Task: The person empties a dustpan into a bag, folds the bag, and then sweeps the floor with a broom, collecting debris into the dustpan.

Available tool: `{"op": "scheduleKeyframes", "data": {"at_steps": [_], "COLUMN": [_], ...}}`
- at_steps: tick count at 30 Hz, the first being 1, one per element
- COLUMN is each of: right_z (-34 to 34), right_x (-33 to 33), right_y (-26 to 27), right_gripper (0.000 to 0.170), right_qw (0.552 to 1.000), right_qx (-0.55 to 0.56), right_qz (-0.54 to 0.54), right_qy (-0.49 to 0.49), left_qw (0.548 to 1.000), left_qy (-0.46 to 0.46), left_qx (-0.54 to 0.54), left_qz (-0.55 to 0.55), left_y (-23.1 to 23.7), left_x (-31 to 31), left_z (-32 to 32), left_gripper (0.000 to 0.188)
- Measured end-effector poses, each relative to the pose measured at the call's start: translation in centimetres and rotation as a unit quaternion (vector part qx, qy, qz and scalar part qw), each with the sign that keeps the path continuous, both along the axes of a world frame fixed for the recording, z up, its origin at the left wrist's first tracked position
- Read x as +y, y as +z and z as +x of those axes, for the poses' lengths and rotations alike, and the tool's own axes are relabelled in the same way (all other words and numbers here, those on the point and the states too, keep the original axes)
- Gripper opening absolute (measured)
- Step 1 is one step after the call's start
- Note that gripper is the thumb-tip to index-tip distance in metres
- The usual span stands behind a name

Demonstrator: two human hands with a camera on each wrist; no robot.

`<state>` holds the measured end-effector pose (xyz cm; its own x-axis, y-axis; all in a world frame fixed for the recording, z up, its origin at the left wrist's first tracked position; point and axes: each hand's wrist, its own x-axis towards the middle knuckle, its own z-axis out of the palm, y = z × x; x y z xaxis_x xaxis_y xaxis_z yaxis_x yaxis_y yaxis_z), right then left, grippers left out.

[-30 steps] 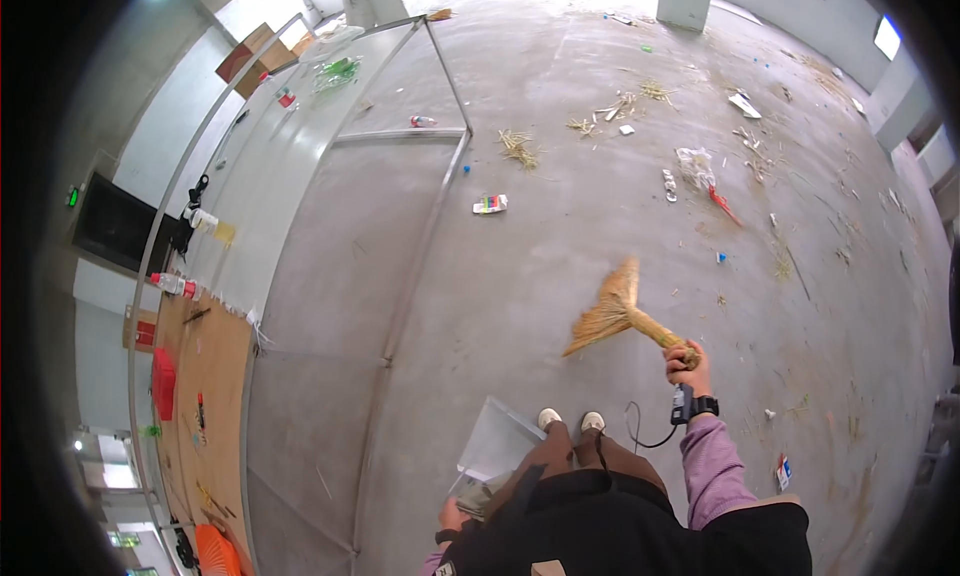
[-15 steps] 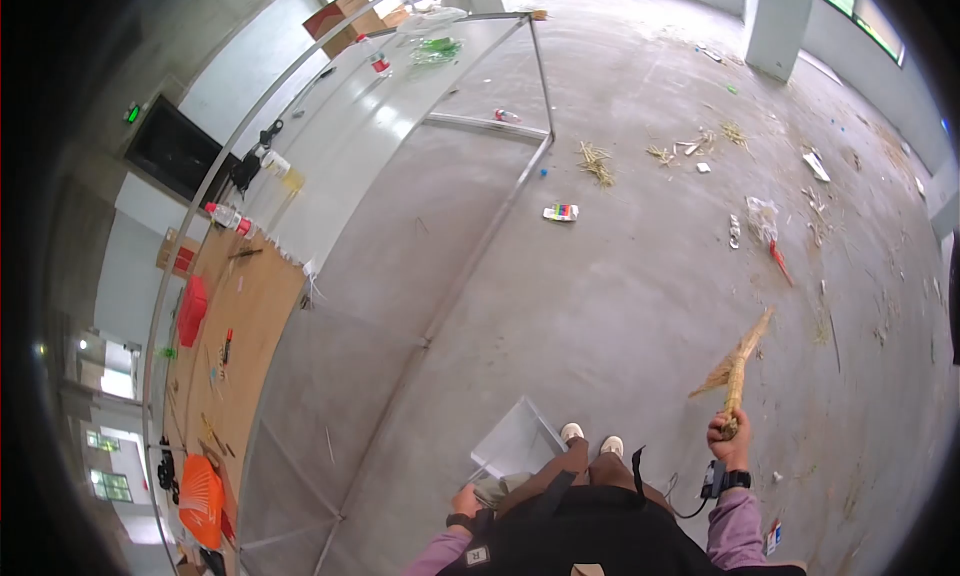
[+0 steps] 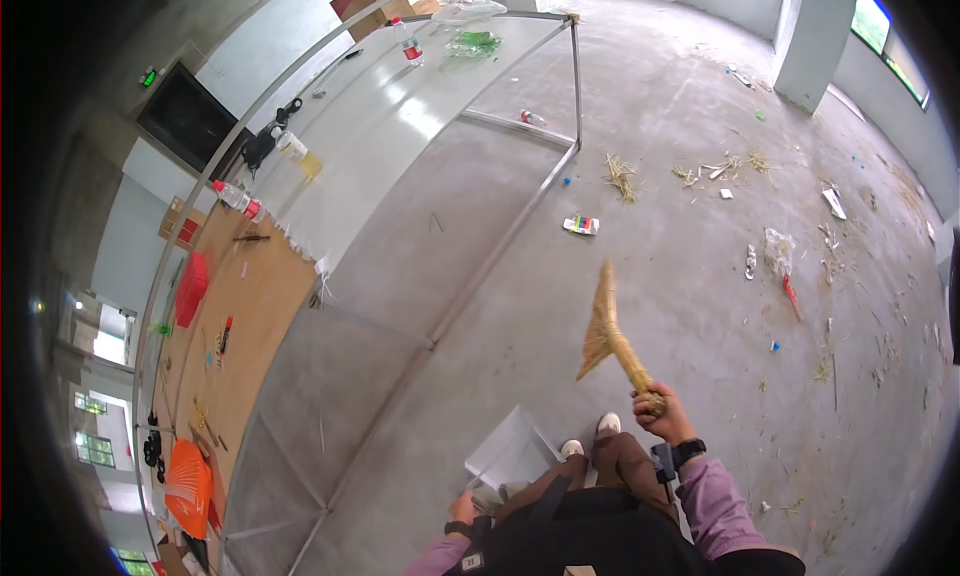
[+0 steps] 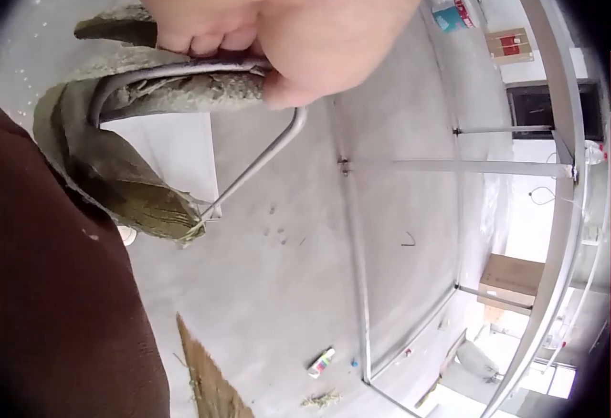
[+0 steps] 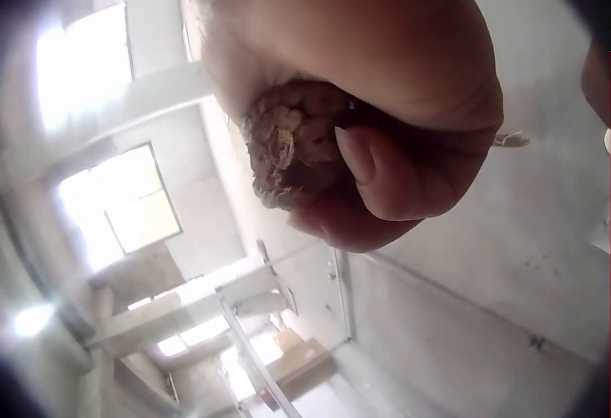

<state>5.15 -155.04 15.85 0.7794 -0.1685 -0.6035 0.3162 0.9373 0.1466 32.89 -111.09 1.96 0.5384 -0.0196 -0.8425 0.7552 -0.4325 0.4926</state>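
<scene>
In the head view my right hand (image 3: 668, 414) grips the short handle of a straw hand broom (image 3: 602, 338), whose flared head points forward and left over the concrete floor. The right wrist view shows the fingers curled round the rough butt end (image 5: 286, 146) of that handle. Low beside my legs, my left hand (image 3: 462, 508) holds a dustpan (image 3: 515, 448) with a pale, see-through pan. Seen from the left wrist, these fingers close round its bent metal handle (image 4: 272, 151), which is wrapped in dull green, ragged material (image 4: 124, 184). Part of the pan is hidden behind the wrapping.
A metal-framed table (image 3: 375, 141) with bottles runs along the left, its lower frame bars (image 3: 500, 226) near the floor. Scattered about the floor are a small carton (image 3: 581, 225), straw bits (image 3: 621, 179), a plastic bag (image 3: 780, 251) and a red strip (image 3: 791, 298).
The broom swung out to the right, then came back leftward in front of my feet. My feet have shifted and the view has turned left. The left hand keeps hold of the dustpan.
</scene>
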Motion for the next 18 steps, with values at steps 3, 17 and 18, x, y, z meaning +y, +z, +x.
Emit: {"op": "scheduleKeyframes", "data": {"at_steps": [3, 17, 18], "right_z": [5.1, 24.8, 25.0], "right_x": [-2.9, -21.6, -23.5], "right_y": [0.2, -4.2, -4.5], "right_gripper": [0.028, 0.017, 0.017], "right_qw": [0.999, 0.990, 0.992], "right_qx": [0.005, -0.087, -0.082], "right_qz": [-0.020, 0.002, 0.022], "right_qy": [0.050, 0.113, 0.097], "left_qw": [1.000, 0.786, 0.782], "left_qy": [0.012, -0.488, -0.495], "left_qx": [0.003, -0.323, -0.316], "left_qz": [0.025, 0.199, 0.209], "left_y": [1.0, 8.1, 8.9], "left_x": [-0.6, -7.6, -8.6], "left_z": [-0.6, -4.5, -4.6], "left_gripper": [0.028, 0.021, 0.022]}}
